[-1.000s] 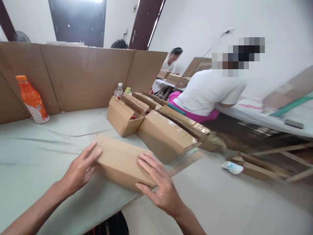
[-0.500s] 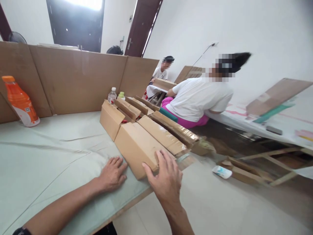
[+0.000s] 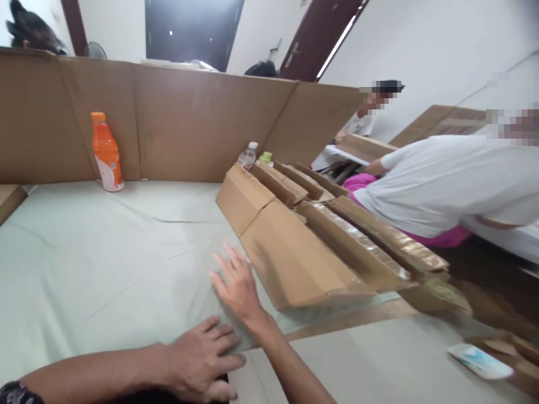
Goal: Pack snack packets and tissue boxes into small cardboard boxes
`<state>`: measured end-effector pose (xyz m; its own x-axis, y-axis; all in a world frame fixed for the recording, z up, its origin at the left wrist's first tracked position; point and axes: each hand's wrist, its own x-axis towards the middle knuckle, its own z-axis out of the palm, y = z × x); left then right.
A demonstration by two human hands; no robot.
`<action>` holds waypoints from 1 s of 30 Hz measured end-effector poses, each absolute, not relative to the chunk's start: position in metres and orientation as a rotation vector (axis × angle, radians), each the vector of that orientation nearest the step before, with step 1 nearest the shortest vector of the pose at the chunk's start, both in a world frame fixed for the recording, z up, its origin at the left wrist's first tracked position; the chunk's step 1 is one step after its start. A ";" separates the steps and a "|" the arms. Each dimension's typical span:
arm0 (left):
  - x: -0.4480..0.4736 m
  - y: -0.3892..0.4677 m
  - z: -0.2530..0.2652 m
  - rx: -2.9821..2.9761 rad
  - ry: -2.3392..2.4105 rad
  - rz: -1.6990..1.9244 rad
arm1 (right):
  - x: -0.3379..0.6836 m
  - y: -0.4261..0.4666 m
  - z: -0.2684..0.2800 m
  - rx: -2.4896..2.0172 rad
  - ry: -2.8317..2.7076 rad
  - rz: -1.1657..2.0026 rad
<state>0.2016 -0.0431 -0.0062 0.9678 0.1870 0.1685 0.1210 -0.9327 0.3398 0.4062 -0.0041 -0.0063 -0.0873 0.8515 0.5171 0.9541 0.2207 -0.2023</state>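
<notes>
My right hand (image 3: pixel 240 286) is slightly blurred, its fingers spread, just left of a long cardboard box (image 3: pixel 303 252). It holds nothing. Nearer to me, my left hand (image 3: pixel 200 359) lies palm down at the table's front edge, fingers apart and nothing in them. The box is one of several open-topped cardboard boxes standing side by side; another box (image 3: pixel 242 193) sits behind it. What lies inside them is hidden from this angle. Pale green cloth (image 3: pixel 138 269) with creases covers the table.
An orange bottle (image 3: pixel 107 154) stands before an upright cardboard panel (image 3: pixel 202 123) along the back. A clear bottle (image 3: pixel 247 156) and a green-capped container (image 3: pixel 266 157) are behind the boxes. At right, a person in a white shirt (image 3: pixel 438 185) sits close by. A white-and-blue packet (image 3: pixel 480 361) lies lower right.
My right hand has let go of the front box's near end and moved left over the cloth. My left hand has come back to the table edge. The view has swung left.
</notes>
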 end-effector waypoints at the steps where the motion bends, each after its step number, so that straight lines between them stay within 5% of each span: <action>1: 0.194 -0.036 -0.005 2.798 0.289 0.326 | 0.399 0.020 -0.012 -1.723 -2.013 -0.152; 5: 0.144 0.025 0.004 2.814 0.879 0.483 | 0.361 0.086 -0.019 -1.802 -2.133 0.010; 10: 0.049 0.064 -0.004 2.756 1.465 0.459 | 0.315 0.067 -0.021 -1.682 -2.369 0.137; 30: -0.056 -0.137 -0.015 2.622 1.957 0.228 | 0.300 -0.061 -0.034 -1.182 -2.710 0.142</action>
<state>-0.0564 -0.1375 -0.0146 0.2816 0.9400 0.1925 0.9591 -0.2817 -0.0276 0.3004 -0.0612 -0.0338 -0.6670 0.7341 0.1275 0.7167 0.6789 -0.1595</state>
